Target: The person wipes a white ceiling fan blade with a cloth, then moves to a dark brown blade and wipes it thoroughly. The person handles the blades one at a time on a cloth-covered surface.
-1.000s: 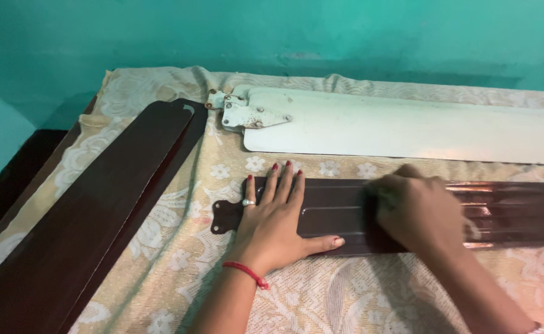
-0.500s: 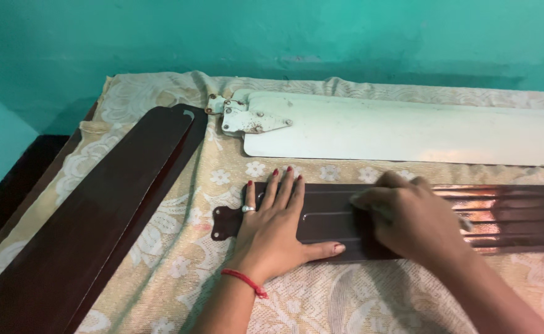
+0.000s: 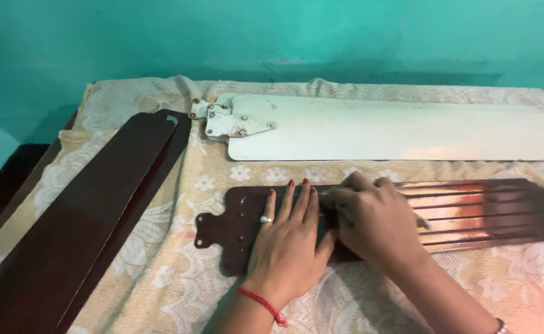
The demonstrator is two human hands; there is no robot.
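Note:
A dark brown ribbed fan blade (image 3: 482, 210) lies across a lace-patterned cloth (image 3: 173, 278), its mounting end pointing left. My left hand (image 3: 287, 238) lies flat on the blade near that end, fingers spread slightly, with a ring and a red thread at the wrist. My right hand (image 3: 374, 219) sits just to its right, fingers curled down onto the blade. A small greyish piece shows at its fingertips, and I cannot tell what it is. The two hands touch.
A white fan blade (image 3: 396, 130) with a rusty metal bracket (image 3: 232, 124) lies behind the brown one. Two long dark brown blades (image 3: 99, 204) lie stacked diagonally at the left. A teal wall (image 3: 284, 37) stands behind. The bed's dark edge (image 3: 0, 185) is at far left.
My right hand has slid left along the brown blade until it meets my left hand. The left hand has stayed pressed in place.

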